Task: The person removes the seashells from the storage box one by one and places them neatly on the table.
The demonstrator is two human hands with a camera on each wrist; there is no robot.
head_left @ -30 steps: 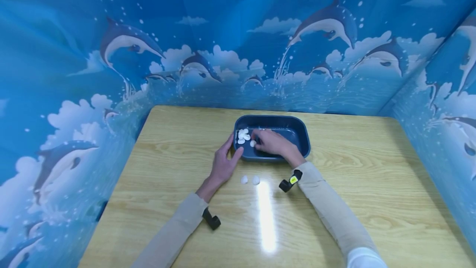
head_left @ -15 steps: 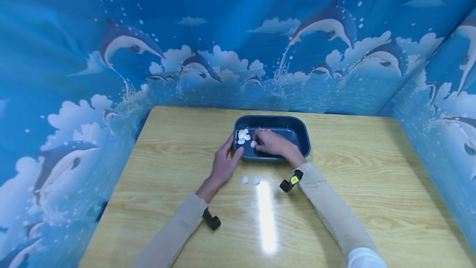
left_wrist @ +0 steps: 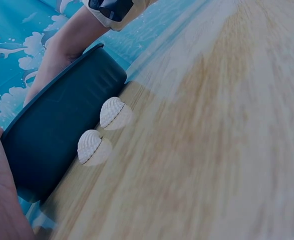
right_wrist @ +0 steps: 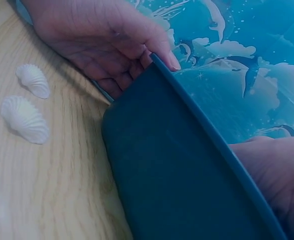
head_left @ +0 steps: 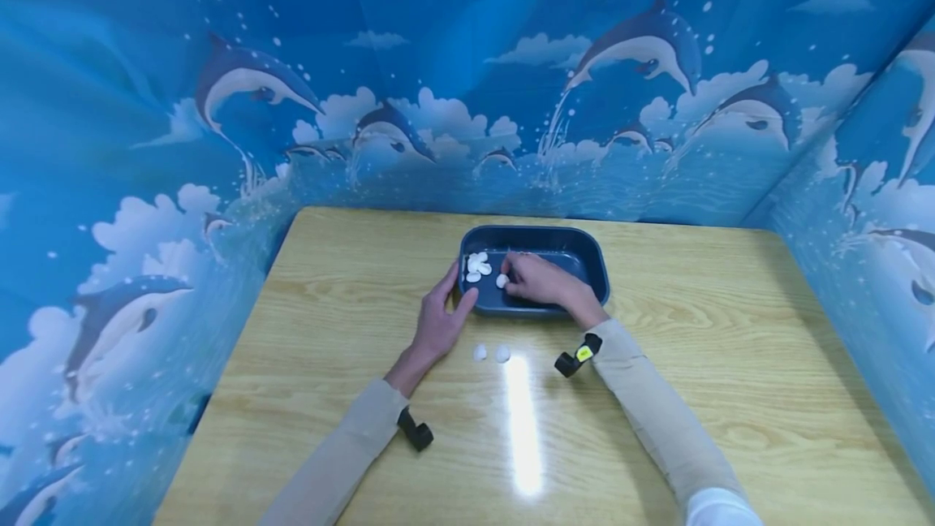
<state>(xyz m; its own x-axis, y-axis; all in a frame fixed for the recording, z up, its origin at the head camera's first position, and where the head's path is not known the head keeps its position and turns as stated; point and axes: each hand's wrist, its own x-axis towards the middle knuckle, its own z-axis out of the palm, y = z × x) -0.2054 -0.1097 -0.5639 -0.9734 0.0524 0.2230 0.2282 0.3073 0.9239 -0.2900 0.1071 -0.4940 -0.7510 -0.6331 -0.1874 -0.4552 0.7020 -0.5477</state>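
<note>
A dark blue rectangular tub [head_left: 584, 248] stands on the wooden table. My left hand [head_left: 438, 325] holds its near left corner, and in the right wrist view the thumb of that left hand [left_wrist: 1, 200] lies on the rim. Inside the tub, my right hand [head_left: 542, 279] has its fingertips on a white seashell [head_left: 502, 281], which it seems to pinch. A small pile of white seashells [head_left: 478, 265] lies at the tub's left end. In the right wrist view the tub's wall [right_wrist: 172, 165] hides the right fingertips.
Two ribbed white seashells, a left one [head_left: 480, 353] and a right one [head_left: 503, 354], lie on the table [head_left: 351, 282] in front of the tub. A blue dolphin-print curtain [head_left: 453, 63] hangs behind the table and along both sides.
My right hand has shifted slightly to the right inside the tub, and the seashell at its fingertips has moved with it. The left hand stays on the tub's corner.
</note>
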